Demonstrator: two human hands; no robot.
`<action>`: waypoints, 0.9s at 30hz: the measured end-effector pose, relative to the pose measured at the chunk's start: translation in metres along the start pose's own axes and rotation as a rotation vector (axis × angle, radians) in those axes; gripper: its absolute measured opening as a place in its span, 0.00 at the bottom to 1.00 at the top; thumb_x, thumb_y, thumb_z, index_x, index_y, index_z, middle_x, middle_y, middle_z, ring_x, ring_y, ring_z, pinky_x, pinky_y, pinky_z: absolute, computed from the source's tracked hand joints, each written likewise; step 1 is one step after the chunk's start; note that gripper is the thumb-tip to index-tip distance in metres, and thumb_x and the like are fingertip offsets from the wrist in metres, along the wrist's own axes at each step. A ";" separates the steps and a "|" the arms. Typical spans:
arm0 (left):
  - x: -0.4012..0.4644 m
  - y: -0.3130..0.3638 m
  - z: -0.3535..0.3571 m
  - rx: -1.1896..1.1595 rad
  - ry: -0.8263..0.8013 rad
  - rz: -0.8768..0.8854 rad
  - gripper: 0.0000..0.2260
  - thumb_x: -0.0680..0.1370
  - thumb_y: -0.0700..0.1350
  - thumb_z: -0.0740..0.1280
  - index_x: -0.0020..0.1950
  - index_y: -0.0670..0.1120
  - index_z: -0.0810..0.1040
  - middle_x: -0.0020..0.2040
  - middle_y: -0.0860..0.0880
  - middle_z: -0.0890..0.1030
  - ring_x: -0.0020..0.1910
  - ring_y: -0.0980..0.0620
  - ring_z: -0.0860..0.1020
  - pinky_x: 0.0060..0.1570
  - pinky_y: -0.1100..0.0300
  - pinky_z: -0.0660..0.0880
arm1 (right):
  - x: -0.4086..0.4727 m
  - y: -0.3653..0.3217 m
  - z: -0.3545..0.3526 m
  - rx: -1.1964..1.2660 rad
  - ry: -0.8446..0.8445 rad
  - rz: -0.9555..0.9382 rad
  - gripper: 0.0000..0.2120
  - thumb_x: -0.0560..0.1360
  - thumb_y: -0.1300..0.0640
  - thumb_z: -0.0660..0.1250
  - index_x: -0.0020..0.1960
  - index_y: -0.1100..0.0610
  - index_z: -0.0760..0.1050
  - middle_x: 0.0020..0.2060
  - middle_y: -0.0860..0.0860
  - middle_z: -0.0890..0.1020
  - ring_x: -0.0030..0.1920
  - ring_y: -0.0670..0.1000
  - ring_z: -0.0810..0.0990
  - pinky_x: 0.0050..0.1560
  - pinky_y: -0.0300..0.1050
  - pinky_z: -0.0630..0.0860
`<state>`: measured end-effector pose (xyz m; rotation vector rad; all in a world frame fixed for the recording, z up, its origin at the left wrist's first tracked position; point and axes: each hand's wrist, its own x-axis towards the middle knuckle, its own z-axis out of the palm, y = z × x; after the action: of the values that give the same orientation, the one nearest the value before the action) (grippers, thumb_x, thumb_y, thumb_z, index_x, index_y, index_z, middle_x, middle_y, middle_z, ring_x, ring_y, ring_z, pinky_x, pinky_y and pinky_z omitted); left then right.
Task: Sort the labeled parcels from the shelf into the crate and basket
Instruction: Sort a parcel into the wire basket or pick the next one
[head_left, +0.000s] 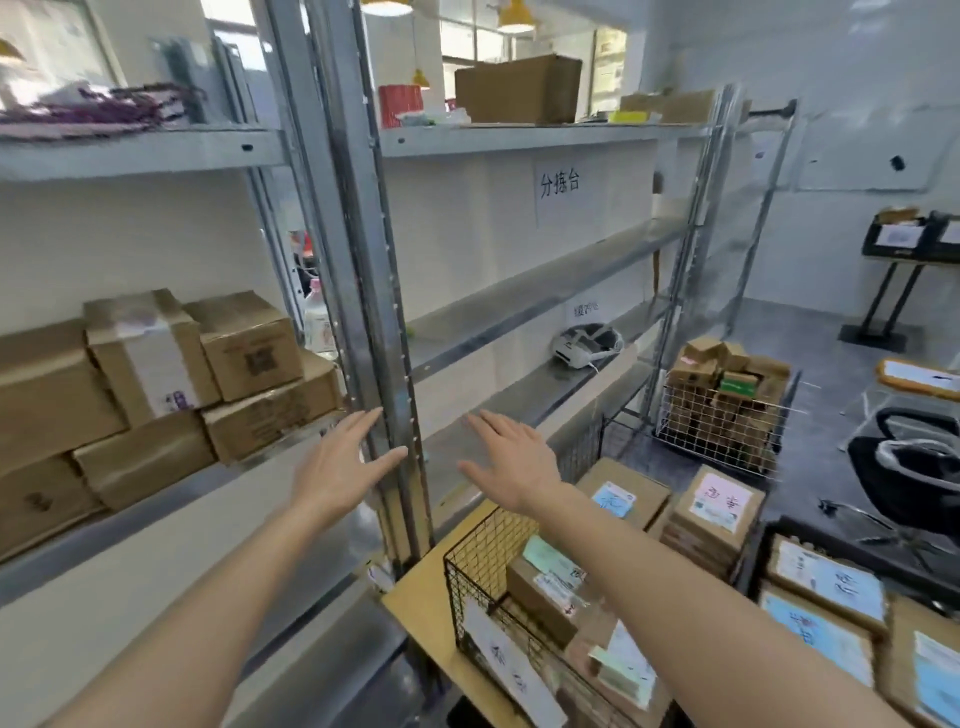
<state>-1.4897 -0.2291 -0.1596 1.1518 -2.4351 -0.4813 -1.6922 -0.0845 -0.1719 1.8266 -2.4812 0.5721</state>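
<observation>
We see the metal shelf (384, 291) filling the left and middle of the view, its upright post just beyond our hands. On its left bay, a stack of brown cartons (156, 384) sits along the front edge. The right bay's middle tiers are bare apart from a small white device (587, 343) near the right end. On the top tier rests a large brown box (519, 88) beside a red container (400, 104).

By the shelf's far right corner on the floor stands a white wire basket (722, 421) heaped with small cartons. Nearer, a black wire crate (483, 561) sits on a yellow table (421, 608), against its back edge, with labeled parcels (550, 582) inside. To its right lie two stacks of flat parcels, one topped by a pink label (722, 499).

Our left hand (337, 462) is spread wide, fingers straight, holding nothing, in front of the post. Our right hand (511, 462) is likewise spread and empty, above the crate's back edge.
</observation>
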 end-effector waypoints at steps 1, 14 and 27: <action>-0.001 0.013 0.008 -0.009 -0.007 0.017 0.35 0.76 0.69 0.64 0.80 0.57 0.61 0.80 0.52 0.63 0.78 0.49 0.64 0.72 0.44 0.67 | -0.008 0.015 -0.003 -0.008 0.004 0.036 0.34 0.82 0.36 0.56 0.82 0.50 0.53 0.81 0.50 0.57 0.80 0.52 0.55 0.80 0.53 0.53; 0.081 0.211 0.263 -0.224 -0.412 0.178 0.36 0.75 0.72 0.61 0.80 0.58 0.62 0.78 0.55 0.66 0.75 0.50 0.67 0.70 0.45 0.69 | -0.083 0.320 0.003 -0.077 -0.058 0.662 0.31 0.82 0.39 0.59 0.77 0.57 0.62 0.76 0.54 0.67 0.74 0.56 0.67 0.70 0.51 0.67; 0.087 0.271 0.418 -0.299 -0.776 0.235 0.29 0.82 0.61 0.62 0.81 0.59 0.57 0.78 0.53 0.68 0.75 0.48 0.67 0.68 0.53 0.66 | -0.106 0.395 0.068 -0.096 -0.222 0.823 0.35 0.82 0.37 0.53 0.78 0.61 0.58 0.76 0.57 0.63 0.74 0.59 0.62 0.74 0.52 0.61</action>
<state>-1.9227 -0.0785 -0.3743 0.5938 -2.9171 -1.3612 -2.0090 0.0938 -0.3711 0.7997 -3.2930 0.2325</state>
